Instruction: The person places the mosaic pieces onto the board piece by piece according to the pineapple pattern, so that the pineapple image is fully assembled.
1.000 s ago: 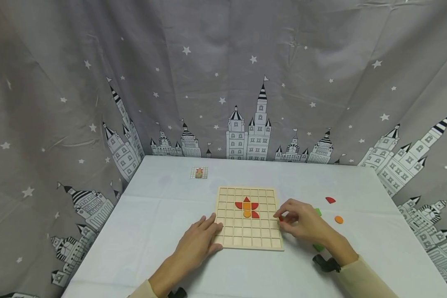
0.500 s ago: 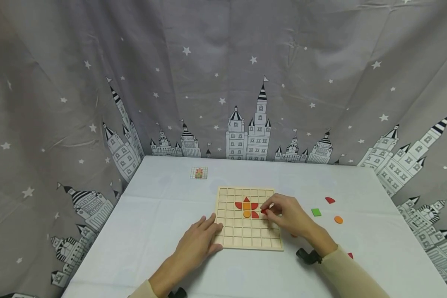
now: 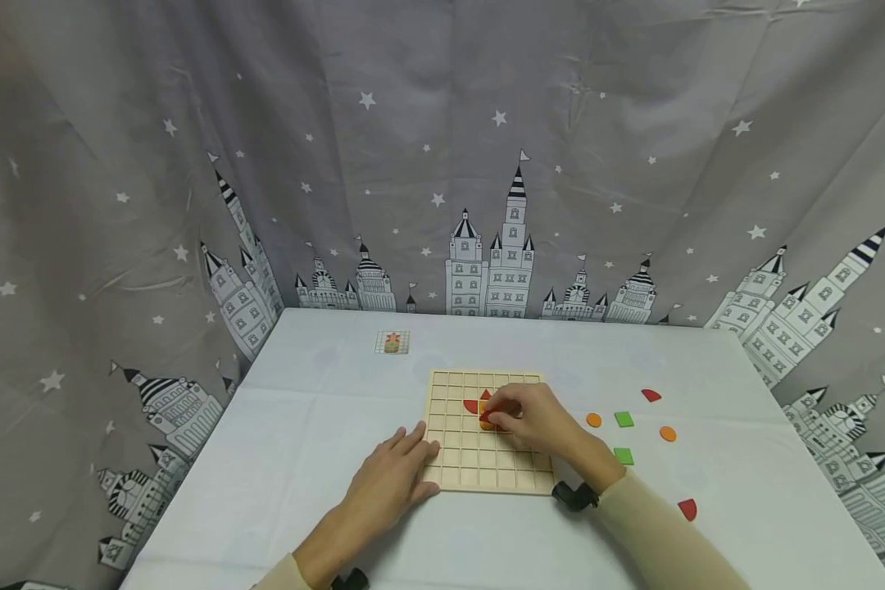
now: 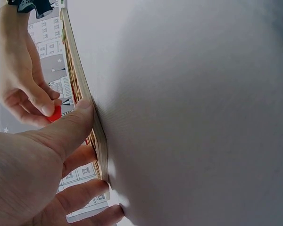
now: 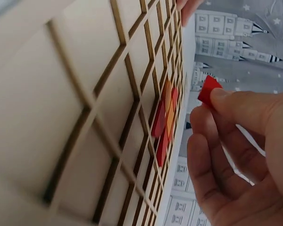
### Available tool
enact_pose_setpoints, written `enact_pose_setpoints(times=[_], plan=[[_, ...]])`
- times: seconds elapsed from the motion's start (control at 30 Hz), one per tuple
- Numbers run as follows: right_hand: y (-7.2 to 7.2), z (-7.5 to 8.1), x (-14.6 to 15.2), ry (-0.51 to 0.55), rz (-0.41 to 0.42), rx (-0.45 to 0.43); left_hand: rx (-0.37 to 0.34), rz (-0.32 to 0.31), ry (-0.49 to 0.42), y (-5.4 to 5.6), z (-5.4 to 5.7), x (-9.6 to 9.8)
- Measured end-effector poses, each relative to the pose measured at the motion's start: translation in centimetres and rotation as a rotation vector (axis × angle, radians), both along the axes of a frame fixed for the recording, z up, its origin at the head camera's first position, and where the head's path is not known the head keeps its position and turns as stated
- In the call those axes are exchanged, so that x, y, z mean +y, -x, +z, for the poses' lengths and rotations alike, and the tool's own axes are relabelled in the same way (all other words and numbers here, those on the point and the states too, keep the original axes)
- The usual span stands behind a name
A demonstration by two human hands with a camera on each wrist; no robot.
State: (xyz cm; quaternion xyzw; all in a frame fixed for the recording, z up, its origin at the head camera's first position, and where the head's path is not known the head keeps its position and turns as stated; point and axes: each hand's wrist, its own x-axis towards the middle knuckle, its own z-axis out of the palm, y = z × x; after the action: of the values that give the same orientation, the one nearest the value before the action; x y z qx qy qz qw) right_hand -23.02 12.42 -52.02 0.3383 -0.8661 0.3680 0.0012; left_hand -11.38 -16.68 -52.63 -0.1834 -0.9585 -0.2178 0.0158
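In the head view, my left hand (image 3: pixel 392 469) rests on the left edge and near-left corner of a wooden grid board (image 3: pixel 468 475), fingers fairly straight. The left wrist view shows its thumb (image 4: pixel 78 120) touching the board's rim. My right hand (image 3: pixel 542 419) hovers over the board's centre, pinching a red quarter-circle tile (image 5: pixel 209 90) between thumb and forefinger, apart from the grid. Below it, red and orange tiles (image 5: pixel 170 115) sit in the grid cells; the right hand partly hides them in the head view.
Right of the board lie two orange discs (image 3: pixel 593 419), two green squares (image 3: pixel 623 456) and two red quarter-circle tiles (image 3: pixel 687 509). A small picture card (image 3: pixel 392 342) lies at the back left of the white table. A grey castle-print curtain (image 3: pixel 413 164) hangs behind.
My right hand has moved left from the board's right edge to above its centre, carrying the red tile. Tiles on the right have come into view. The left hand stays put.
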Motion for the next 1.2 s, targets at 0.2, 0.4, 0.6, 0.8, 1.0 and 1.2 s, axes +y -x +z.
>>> enact_pose_setpoints(times=[0.2,0.4,0.6,0.8,1.0,1.2], plan=[[0.4,-0.2,-1.4,-0.031,-0.008,-0.008,-0.012,0.002,-0.006,0.1,0.0,0.0],[0.9,-0.6,-2.5,-0.044,-0.023,0.000,-0.011,0.000,-0.003,0.1,0.0,0.0],[1.3,-1.1,-3.3,-0.047,-0.031,-0.038,-0.011,-0.003,-0.009,0.0,0.0,-0.1],[1.4,-1.1,-3.6,-0.073,-0.067,-0.078,-0.008,-0.004,-0.012,0.0,0.0,-0.1],[1.3,-1.1,-3.6,-0.120,-0.067,-0.075,-0.010,-0.006,-0.007,-0.1,-0.1,-0.1],[0.9,-1.1,-3.7,-0.112,-0.082,-0.070,-0.009,-0.009,-0.003,-0.1,-0.1,-0.1]])
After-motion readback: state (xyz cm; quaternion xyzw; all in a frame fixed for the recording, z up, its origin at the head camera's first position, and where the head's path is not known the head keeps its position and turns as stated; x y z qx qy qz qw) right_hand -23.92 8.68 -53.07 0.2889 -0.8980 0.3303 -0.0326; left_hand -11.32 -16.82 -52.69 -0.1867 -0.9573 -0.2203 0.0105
